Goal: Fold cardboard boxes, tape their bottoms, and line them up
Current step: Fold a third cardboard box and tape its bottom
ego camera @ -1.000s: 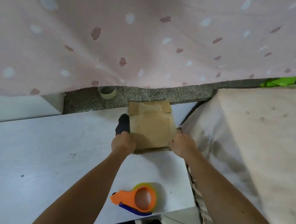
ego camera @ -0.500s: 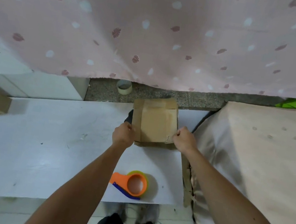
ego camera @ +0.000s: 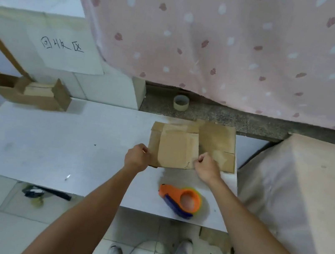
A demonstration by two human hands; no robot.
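Head view: a small brown cardboard box [ego camera: 173, 147] lies on the white tabletop [ego camera: 49, 147], at its far right, with a smooth taped panel facing up and short flaps showing along its left and far edges. The left grip [ego camera: 137, 157], a bare hand, has its fingers curled round the box's near-left edge. The right grip [ego camera: 207, 166], also bare, is curled tight with fingertips pinching the box's near-right edge, so the box sits directly between the two, clamped from both sides. Just beside the box on the right, partly under the right grip, lies a flat sheet of brown cardboard [ego camera: 223, 144] with a cut slot, reaching the tabletop's far edge.

Nearer the person, an orange and blue plastic tape dispenser [ego camera: 179, 199] holding a yellow-green roll lies on its side, apart from both grips. A pale roll of tape [ego camera: 181, 102] stands on the speckled grey stone ledge [ego camera: 240, 120] behind. At far left sit open brown cartons [ego camera: 36, 92] against white blocks bearing a handwritten paper sheet [ego camera: 62, 45]. Pink spotted fabric [ego camera: 220, 36] hangs above, and a pale wrinkled cloth [ego camera: 305, 192] drapes a bulk at right
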